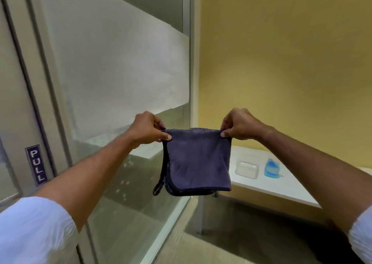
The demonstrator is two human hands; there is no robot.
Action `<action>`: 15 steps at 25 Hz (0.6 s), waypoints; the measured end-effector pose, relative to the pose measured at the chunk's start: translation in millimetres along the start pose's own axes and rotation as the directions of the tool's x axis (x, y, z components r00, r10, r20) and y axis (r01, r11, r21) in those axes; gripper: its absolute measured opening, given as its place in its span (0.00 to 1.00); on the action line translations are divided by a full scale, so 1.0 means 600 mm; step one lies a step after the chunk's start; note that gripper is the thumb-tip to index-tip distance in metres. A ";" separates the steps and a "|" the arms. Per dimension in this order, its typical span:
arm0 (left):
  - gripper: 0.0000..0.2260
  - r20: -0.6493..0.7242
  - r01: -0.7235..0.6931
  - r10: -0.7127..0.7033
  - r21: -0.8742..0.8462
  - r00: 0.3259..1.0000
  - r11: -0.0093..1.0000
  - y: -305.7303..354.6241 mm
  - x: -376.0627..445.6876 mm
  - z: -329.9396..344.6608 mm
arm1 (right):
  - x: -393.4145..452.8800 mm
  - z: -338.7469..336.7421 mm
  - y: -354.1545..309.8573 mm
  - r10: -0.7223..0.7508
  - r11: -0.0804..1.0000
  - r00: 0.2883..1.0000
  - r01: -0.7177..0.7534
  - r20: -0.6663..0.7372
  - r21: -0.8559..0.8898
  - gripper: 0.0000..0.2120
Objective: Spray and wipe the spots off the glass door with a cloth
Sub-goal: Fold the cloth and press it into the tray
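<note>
Both white sleeves (pixel 34 229) reach forward to the grip: the left hand (pixel 148 130) and right hand (pixel 238 125) each pinch a top corner of the folded dark blue cloth (pixel 198 161), which hangs in the air just before the glass door (pixel 124 78). Only fingertips hold it, so a loosened pinch could drop it to the floor. The spray bottle (pixel 272 167) stands apart on the table (pixel 281 185), and wiping the white spots (pixel 125 180) low on the glass dry would likely just smear them.
</note>
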State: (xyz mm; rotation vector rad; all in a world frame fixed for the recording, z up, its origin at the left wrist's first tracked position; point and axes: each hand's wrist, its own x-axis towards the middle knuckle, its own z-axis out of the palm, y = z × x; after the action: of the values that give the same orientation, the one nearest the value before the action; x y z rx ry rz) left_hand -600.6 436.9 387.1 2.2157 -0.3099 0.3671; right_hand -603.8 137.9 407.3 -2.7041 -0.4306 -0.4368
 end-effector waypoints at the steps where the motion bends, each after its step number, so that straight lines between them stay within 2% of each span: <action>1: 0.13 0.028 -0.013 0.013 -0.011 1.000 1.000 -0.001 0.018 0.028 | -0.002 0.000 0.025 0.027 1.000 1.000 -0.027 0.001 -0.015 0.03; 5: 0.11 0.144 -0.056 0.065 -0.064 0.987 0.996 -0.016 0.102 0.139 | 0.004 0.009 0.120 0.139 0.987 0.990 -0.137 0.028 -0.084 0.03; 10: 0.10 0.254 -0.140 0.149 -0.052 0.956 0.989 -0.038 0.204 0.256 | 0.029 0.022 0.218 0.223 0.961 0.970 -0.203 0.091 -0.188 0.04; 15: 0.09 0.350 -0.211 0.217 -0.057 0.911 0.976 -0.053 0.307 0.347 | 0.061 0.041 0.296 0.275 0.953 0.951 -0.251 0.140 -0.171 0.10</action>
State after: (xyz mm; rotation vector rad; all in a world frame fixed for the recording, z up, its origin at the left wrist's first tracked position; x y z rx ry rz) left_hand -386.8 275.1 307.3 2.2297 -0.7537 0.0741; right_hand -502.4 -0.9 344.4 -2.9025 -0.0747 -0.1798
